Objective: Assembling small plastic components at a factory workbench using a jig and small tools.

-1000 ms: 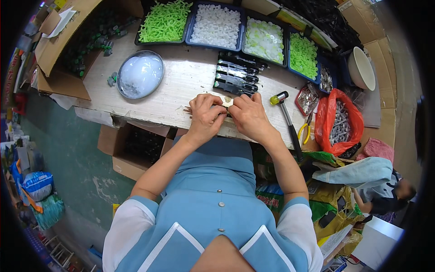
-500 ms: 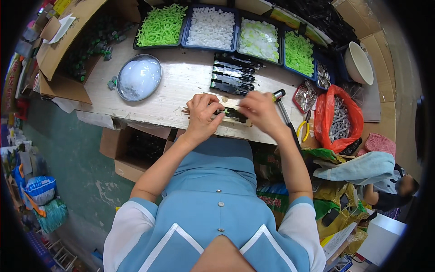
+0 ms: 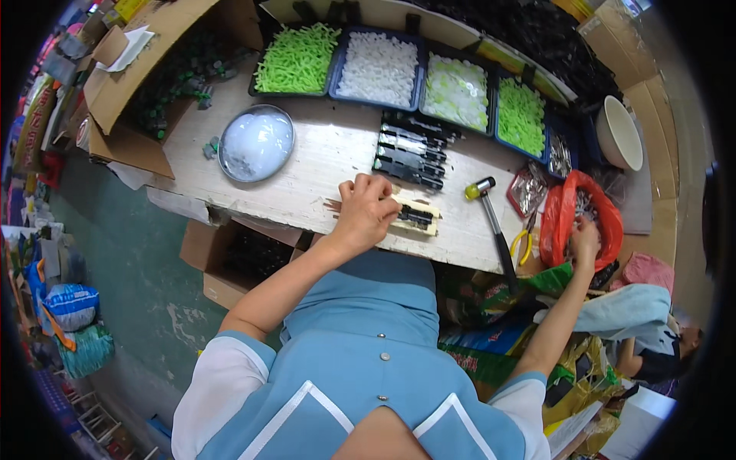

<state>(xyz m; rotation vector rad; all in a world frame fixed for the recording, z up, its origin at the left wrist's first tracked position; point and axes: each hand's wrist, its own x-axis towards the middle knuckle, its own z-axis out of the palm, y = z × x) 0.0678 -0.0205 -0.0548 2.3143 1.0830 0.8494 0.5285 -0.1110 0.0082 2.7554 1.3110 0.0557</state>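
At the front edge of the bench lies a cream block with a slim black plastic part set in it. My left hand rests over the left end of this block, fingers bent and pressed together; whatever they grip is hidden under them. My right hand reaches into a red plastic bag of small grey parts, its fingertips hidden among them. A hammer with a yellow-and-black head and dark handle lies between the hands. Behind the block, several black plastic parts sit in a row.
Blue trays along the back hold bright green pieces, white pieces, pale discs and more green pieces. A round dish stands left, near an open carton. Yellow-handled pliers lie beside the bag.
My right hand has moved from the block over to the red bag on the right, reaching in. My left hand stays at the block. The whole view has shifted slightly.
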